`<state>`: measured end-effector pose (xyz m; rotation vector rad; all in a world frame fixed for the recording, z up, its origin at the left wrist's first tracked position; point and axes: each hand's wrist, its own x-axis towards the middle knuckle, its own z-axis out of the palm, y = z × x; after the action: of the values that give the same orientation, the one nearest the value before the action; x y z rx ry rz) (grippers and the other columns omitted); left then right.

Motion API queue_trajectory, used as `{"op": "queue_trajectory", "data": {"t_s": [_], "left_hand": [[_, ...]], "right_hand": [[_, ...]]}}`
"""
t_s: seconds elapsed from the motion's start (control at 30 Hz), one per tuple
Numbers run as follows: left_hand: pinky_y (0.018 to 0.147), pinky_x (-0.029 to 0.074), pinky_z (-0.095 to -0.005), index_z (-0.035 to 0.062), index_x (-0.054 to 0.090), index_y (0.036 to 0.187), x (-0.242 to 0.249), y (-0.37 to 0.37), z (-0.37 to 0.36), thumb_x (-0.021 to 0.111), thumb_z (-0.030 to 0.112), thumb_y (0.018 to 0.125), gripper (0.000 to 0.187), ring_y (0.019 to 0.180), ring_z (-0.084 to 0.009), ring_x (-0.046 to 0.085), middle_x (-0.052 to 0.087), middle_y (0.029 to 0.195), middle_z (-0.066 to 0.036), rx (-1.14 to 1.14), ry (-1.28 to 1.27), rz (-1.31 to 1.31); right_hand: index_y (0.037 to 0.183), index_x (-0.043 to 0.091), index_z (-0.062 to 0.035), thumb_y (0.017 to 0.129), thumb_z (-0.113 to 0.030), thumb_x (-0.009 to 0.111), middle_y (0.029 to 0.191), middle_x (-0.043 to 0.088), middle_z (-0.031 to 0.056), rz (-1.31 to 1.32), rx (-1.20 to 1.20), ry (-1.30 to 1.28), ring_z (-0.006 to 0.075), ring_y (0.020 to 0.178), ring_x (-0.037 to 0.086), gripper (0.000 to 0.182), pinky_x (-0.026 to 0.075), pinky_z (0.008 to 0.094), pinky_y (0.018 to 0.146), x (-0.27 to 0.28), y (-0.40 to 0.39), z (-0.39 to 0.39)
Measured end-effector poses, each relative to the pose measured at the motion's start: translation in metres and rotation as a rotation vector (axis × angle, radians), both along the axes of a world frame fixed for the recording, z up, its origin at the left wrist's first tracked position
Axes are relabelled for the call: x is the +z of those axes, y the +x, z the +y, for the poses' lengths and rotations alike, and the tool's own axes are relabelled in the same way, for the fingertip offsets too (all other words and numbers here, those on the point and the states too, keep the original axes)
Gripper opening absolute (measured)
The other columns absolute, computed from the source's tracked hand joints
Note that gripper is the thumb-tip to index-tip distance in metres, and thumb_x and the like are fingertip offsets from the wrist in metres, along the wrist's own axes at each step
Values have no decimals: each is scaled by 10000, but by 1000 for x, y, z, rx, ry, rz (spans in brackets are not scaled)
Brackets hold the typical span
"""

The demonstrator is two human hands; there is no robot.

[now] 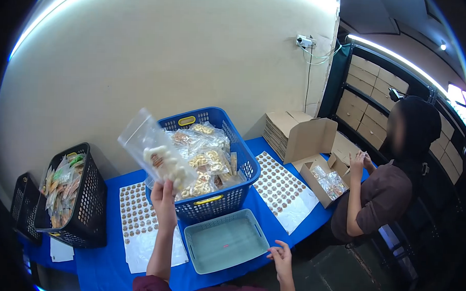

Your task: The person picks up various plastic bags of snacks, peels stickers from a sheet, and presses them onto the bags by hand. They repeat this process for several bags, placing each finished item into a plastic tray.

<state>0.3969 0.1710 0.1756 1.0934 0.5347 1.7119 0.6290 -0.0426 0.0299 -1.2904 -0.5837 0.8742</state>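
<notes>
My left hand grips the lower edge of a clear zip bag, raised in front of the blue basket. Pale, rounded pieces fill the bag's lower part, and a round brown sticker shows on it. Behind it, the blue basket is heaped with similar filled bags. My right hand is by the right rim of a shallow grey-green tray, its fingers loosely bent and apart, with nothing visible in them. A small pink scrap lies in the tray.
Sticker sheets flank the basket on the blue cloth. Dark baskets stand left, one with filled packets. At right, a co-worker handles something small beside an open carton of bags; flattened cardboard is stacked behind.
</notes>
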Motion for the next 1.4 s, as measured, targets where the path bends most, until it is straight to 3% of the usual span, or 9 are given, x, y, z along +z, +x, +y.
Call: {"op": "queue_trajectory", "data": {"t_s": [0.1, 0.2, 0.23, 0.37, 0.6, 0.87, 0.93, 1.03, 1.4], "left_hand": [[799, 446, -280, -5, 451, 1121, 4, 1, 35, 462, 312, 897, 389, 927, -137, 543, 553, 1035, -88, -105, -291, 274], [831, 444, -303, 13, 246, 1282, -35, 2, 84, 434, 438, 876, 617, 1009, -232, 523, 467, 1166, -131, -575, -484, -109], [915, 393, -378, 52, 9, 1350, -40, 0, 89, 408, 515, 852, 788, 1148, -342, 408, 254, 1346, -165, -719, -558, -151], [1006, 243, -465, 91, -63, 1368, -62, -9, 82, 372, 518, 867, 789, 1262, -367, 224, -28, 1433, -125, -460, -585, 88], [971, 299, -401, 81, 145, 1345, -43, -60, 30, 366, 442, 900, 615, 1207, -295, 355, 202, 1386, -134, -295, -346, 217], [810, 402, -319, 49, 367, 1205, -90, -175, -65, 361, 376, 918, 436, 1011, -198, 513, 494, 1143, -107, 59, -581, 150], [789, 399, -282, 57, 432, 1122, -100, -215, -92, 401, 318, 913, 336, 976, -173, 514, 506, 1098, -78, 204, -633, -9], [767, 391, -272, 61, 436, 1127, -99, -265, -130, 427, 290, 900, 322, 941, -147, 490, 499, 1058, -54, 510, -591, -58], [740, 397, -224, 56, 485, 1046, -62, -378, -159, 437, 171, 906, 188, 837, -104, 525, 546, 916, -36, 933, -480, 188]], "right_hand": [[1095, 436, -11, 833, -42, 493, 832, 582, 86, 32, -133, -51, 99, 641, 539, 269, 433, 200, 606, -7, 15, -16], [1080, 440, -6, 831, -30, 479, 820, 582, 78, 51, -211, -58, 95, 645, 536, 252, 425, 198, 597, -10, 21, -26], [1070, 443, -3, 828, -23, 472, 812, 581, 73, 50, -219, -69, 94, 649, 533, 245, 423, 201, 595, -10, 22, -27], [1064, 448, -2, 833, -35, 473, 811, 582, 72, 55, -216, -54, 94, 645, 532, 235, 421, 205, 595, -9, 20, -21], [813, 548, 6, 867, -106, 486, 743, 580, 65, -18, -49, -6, 92, 619, 521, 139, 420, 215, 597, -10, 2, 15], [701, 509, -11, 868, -125, 465, 808, 563, 77, -22, 55, 75, 78, 616, 499, 207, 402, 221, 595, -9, -34, 72], [890, 489, -8, 851, -89, 475, 873, 550, 72, -73, 144, 87, 83, 640, 508, 91, 400, 214, 603, 2, -55, 89], [1208, 374, -25, 820, -32, 494, 984, 530, 70, -134, 348, 74, 97, 694, 533, 405, 402, 205, 624, 10, -79, 112], [1098, 454, -8, 850, -54, 480, 889, 580, 84, 12, 623, 154, 92, 675, 545, 254, 413, 202, 632, 36, -241, 161]]}}
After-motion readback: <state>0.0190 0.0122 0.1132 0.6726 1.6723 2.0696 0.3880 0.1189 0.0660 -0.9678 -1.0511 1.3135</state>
